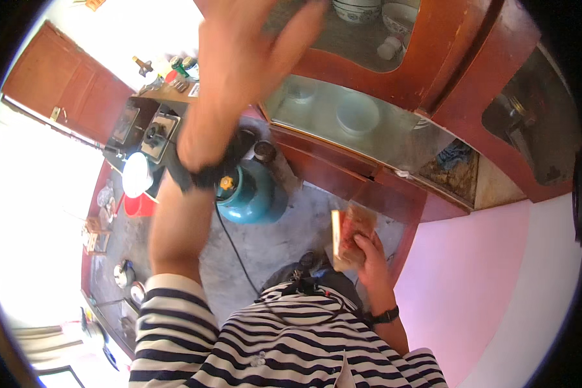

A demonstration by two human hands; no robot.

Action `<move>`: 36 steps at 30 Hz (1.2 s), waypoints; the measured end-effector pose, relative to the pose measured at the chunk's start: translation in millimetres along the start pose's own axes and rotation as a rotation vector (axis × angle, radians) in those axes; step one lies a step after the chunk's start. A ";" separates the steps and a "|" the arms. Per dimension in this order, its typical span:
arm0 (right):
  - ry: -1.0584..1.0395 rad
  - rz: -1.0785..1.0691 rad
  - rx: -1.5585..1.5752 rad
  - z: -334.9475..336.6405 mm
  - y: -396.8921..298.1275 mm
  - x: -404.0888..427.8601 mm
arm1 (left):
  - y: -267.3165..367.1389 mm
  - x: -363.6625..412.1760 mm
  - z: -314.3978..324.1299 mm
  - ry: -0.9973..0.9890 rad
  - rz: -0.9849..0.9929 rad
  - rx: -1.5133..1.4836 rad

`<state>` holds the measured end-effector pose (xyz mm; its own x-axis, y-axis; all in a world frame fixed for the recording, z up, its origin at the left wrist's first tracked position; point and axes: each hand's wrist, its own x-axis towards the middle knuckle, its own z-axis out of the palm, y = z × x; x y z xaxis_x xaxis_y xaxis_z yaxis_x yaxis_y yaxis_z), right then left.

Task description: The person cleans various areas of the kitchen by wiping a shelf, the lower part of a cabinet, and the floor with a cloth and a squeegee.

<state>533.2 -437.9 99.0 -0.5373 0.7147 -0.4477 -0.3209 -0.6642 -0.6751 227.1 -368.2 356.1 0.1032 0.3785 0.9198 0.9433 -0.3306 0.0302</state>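
Observation:
My left hand [240,53] is raised before the glass-fronted wooden cabinet [407,82]. Motion blurs it, and the fingertips run past the top edge of the picture. Its thumb stands well apart from the fingers, and no object shows in it. Lower down, my right hand [372,259] grips a small red and tan box-like package [353,235], the thumb lying across its front. Patterned bowls [356,10] and a small white cup [389,48] sit behind the upper glass. A pale round dish [358,114] shows behind the lower glass.
A blue gas cylinder [257,194] with a yellow valve knob stands on the floor near the cabinet. Left of it are a gas stove [157,136], a white bowl [137,175] and a red bucket [139,205]. A black cable [235,252] hangs before my body.

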 end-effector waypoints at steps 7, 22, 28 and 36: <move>-0.155 0.002 -0.021 80.8 -23.0 68.7 | 56.2 -254.8 -25.1 -0.231 -1.572 -0.923; -0.411 -0.260 -1.021 215.9 78.1 168.4 | 2.6 -321.4 -59.9 0.381 -1.814 -1.363; -0.433 -0.457 -1.428 296.1 115.6 191.9 | -71.0 -355.1 -90.7 0.572 -1.828 -1.417; -0.657 -0.183 -1.398 329.6 162.6 217.4 | -107.9 -414.5 -145.6 0.556 -1.781 -1.375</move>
<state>107.1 -462.8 85.0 -0.9284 0.2942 -0.2270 0.3373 0.4107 -0.8471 36.7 -615.3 28.6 -0.5802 0.7418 -0.3363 -0.7515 -0.3284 0.5722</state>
